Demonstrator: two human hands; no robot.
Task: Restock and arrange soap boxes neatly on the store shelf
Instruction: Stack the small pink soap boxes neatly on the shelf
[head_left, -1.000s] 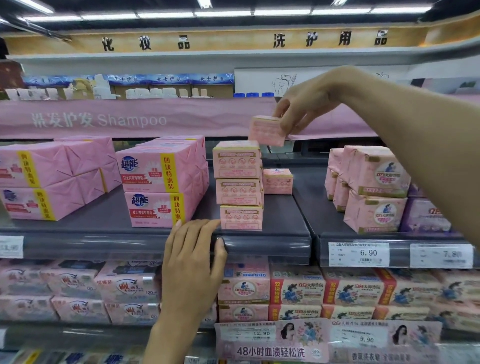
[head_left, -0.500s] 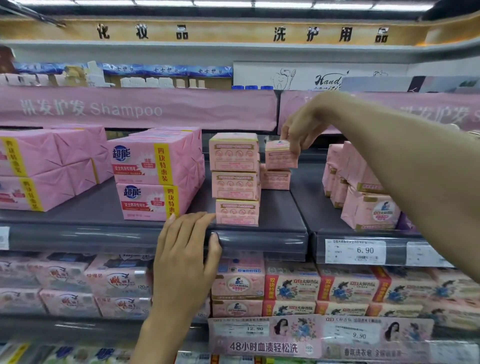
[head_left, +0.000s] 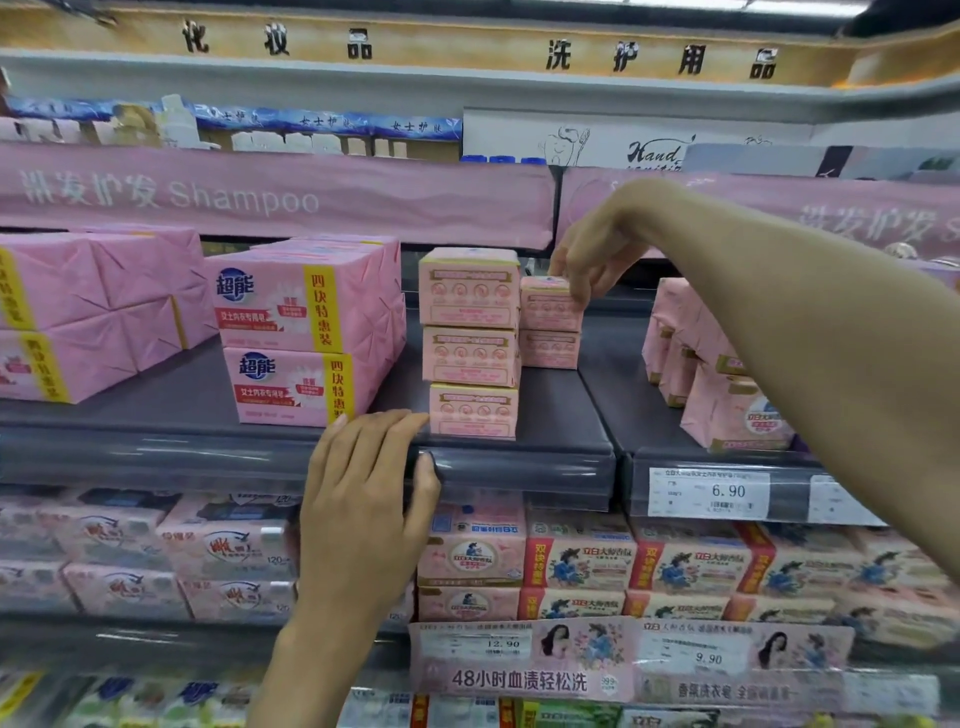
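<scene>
A front stack of three small pink soap boxes (head_left: 470, 343) stands near the edge of the grey shelf (head_left: 519, 457). Behind it to the right, a small pink soap box (head_left: 548, 306) sits on top of another one (head_left: 548, 349). My right hand (head_left: 597, 249) reaches in from the right and pinches the top of that upper box from above. My left hand (head_left: 363, 493) rests flat on the shelf's front edge, fingers straight, just left of the front stack.
Large pink multi-pack soap bundles (head_left: 306, 332) fill the shelf to the left, and pink wrapped packs (head_left: 727, 395) stand on the right section. A pink shampoo banner (head_left: 260, 197) hangs low above. More soap packs (head_left: 571, 561) line the shelf below, behind price tags (head_left: 709, 492).
My right hand carried the small box down from above the front stack and set it on the box behind. My left hand stayed on the shelf edge.
</scene>
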